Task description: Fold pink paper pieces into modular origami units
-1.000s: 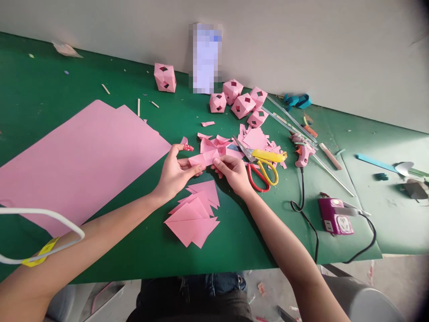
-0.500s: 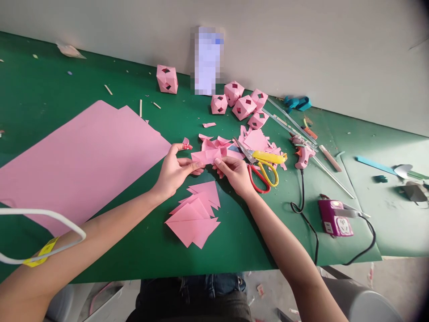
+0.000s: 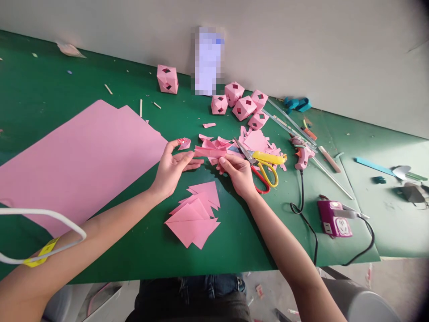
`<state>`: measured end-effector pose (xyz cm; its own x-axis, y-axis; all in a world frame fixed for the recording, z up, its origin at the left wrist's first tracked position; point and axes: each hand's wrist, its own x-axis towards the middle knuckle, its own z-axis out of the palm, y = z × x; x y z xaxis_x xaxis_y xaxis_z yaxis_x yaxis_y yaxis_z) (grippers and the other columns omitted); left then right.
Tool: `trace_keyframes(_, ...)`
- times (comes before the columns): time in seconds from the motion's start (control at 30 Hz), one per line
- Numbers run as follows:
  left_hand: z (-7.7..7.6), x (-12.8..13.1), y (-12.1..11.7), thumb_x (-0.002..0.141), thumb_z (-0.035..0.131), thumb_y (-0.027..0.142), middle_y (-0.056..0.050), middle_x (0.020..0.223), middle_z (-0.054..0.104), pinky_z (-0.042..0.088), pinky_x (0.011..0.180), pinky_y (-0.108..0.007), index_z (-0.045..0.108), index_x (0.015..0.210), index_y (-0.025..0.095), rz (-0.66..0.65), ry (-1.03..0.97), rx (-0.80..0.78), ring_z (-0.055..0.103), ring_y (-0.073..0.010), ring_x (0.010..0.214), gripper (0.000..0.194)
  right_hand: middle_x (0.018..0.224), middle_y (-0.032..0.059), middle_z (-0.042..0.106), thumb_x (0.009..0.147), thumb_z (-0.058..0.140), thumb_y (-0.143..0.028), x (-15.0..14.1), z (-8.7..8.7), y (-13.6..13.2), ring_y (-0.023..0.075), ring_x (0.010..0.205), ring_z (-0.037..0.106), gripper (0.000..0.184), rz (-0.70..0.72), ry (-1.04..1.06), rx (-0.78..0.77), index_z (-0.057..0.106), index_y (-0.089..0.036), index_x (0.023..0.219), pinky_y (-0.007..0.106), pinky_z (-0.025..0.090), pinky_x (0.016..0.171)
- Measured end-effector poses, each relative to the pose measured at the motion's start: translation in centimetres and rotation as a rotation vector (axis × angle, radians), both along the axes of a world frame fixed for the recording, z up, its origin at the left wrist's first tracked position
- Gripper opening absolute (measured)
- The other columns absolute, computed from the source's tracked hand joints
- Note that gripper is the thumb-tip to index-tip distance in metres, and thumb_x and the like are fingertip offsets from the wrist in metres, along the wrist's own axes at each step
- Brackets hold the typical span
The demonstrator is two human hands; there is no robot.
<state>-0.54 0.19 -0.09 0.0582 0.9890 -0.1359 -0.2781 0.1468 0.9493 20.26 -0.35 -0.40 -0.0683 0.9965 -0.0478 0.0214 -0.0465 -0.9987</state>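
Observation:
Between thumb and fingers my right hand (image 3: 237,173) pinches a folded strip of pink paper (image 3: 210,152), held above a heap of creased pink pieces. My left hand (image 3: 174,167) is at the strip's left end, fingers stretched out and apart; its index finger has a red wrapping. A small folded pink piece (image 3: 185,144) shows by that fingertip. Below the hands lies a stack of pink paper squares and triangles (image 3: 192,219). Scissors (image 3: 263,179) with red and yellow handles rest just right of my right hand.
Large pink sheets (image 3: 83,156) cover the left of the green table (image 3: 134,255). Several pink paper balls (image 3: 244,107) stand at the back beside a blurred upright panel (image 3: 207,62). At right are a pink glue gun (image 3: 304,156), its cord and a purple socket block (image 3: 335,219).
The pink strip, formerly pinched by both hands, has tilted and shifted slightly up and right in my right hand. My left fingers have opened away from it.

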Motion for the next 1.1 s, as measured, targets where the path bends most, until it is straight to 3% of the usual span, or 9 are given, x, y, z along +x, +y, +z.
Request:
trace_keyframes(0.1, 0.0, 0.1, 0.0, 0.086, 0.079, 0.051, -0.004, 0.101, 0.077, 0.066, 0.091, -0.044, 0.049, 0.122, 0.023, -0.027, -0.028, 0.012, 0.080, -0.0229, 0.097, 0.054, 0.101, 0.0050, 0.081, 0.081, 0.082, -0.056, 0.0, 0.1, -0.2, 0.0189, 0.086, 0.072, 0.043, 0.039, 0.002, 0.000, 0.082, -0.025, 0.111, 0.034, 0.061, 0.078)
trace_keyframes(0.23, -0.3, 0.1, 0.1, 0.076, 0.089, 0.048, -0.003, 0.103, 0.073, 0.066, 0.090, -0.040, 0.052, 0.120, 0.024, 0.018, -0.032, 0.023, 0.076, -0.0214, 0.101, 0.063, 0.119, 0.0081, 0.079, 0.077, 0.087, -0.052, -0.2, 0.1, -0.4, 0.0203, 0.095, 0.074, 0.050, 0.154, -0.008, -0.020, 0.079, -0.023, 0.117, 0.035, 0.062, 0.086)
trace_keyframes(0.43, -0.3, 0.2, -0.1, 0.077, 0.089, 0.043, -0.001, 0.094, 0.069, 0.065, 0.085, -0.036, 0.049, 0.122, 0.025, -0.029, 0.029, 0.064, 0.075, -0.0189, 0.092, 0.063, 0.104, 0.0082, 0.081, 0.073, 0.089, -0.056, -0.9, 0.0, -0.9, 0.0228, 0.097, 0.076, 0.051, 0.207, -0.059, 0.018, 0.073, -0.020, 0.107, 0.035, 0.061, 0.084)
trace_keyframes(0.6, -0.1, 0.3, -0.3, 0.077, 0.088, 0.041, -0.001, 0.097, 0.068, 0.066, 0.081, -0.034, 0.048, 0.123, 0.025, -0.065, 0.081, 0.069, 0.075, -0.0189, 0.091, 0.064, 0.111, 0.0092, 0.079, 0.085, 0.079, -0.058, -1.2, 0.4, -1.2, 0.0226, 0.100, 0.075, 0.043, 0.238, -0.165, 0.122, 0.071, -0.022, 0.107, 0.034, 0.060, 0.083)
trace_keyframes(0.77, -0.3, 0.4, -0.3, 0.082, 0.085, 0.042, -0.002, 0.101, 0.068, 0.067, 0.078, -0.033, 0.049, 0.126, 0.024, -0.074, 0.123, 0.079, 0.076, -0.0182, 0.088, 0.060, 0.099, 0.0061, 0.078, 0.095, 0.067, -0.058, -1.3, 0.0, -1.3, 0.0200, 0.090, 0.075, 0.035, 0.143, -0.229, 0.144, 0.064, -0.023, 0.100, 0.033, 0.059, 0.078)
trace_keyframes(0.93, -0.4, 0.4, -0.4, 0.084, 0.084, 0.038, -0.002, 0.100, 0.068, 0.067, 0.072, -0.030, 0.049, 0.126, 0.022, -0.072, 0.151, 0.092, 0.076, -0.0174, 0.083, 0.056, 0.103, 0.0051, 0.081, 0.096, 0.068, -0.048, -1.4, -0.9, -0.8, 0.0195, 0.087, 0.077, 0.046, 0.097, -0.212, 0.111, 0.057, -0.025, 0.134, 0.034, 0.061, 0.078)
trace_keyframes(1.1, -0.4, 0.5, -0.3, 0.083, 0.082, 0.032, 0.000, 0.096, 0.068, 0.066, 0.069, -0.030, 0.049, 0.125, 0.023, -0.079, 0.197, 0.097, 0.076, -0.0166, 0.079, 0.054, 0.097, 0.0049, 0.083, 0.094, 0.069, -0.043, -2.0, -1.2, -0.3, 0.0210, 0.081, 0.079, 0.038, 0.021, -0.250, 0.019, 0.069, -0.023, 0.126, 0.033, 0.063, 0.071)
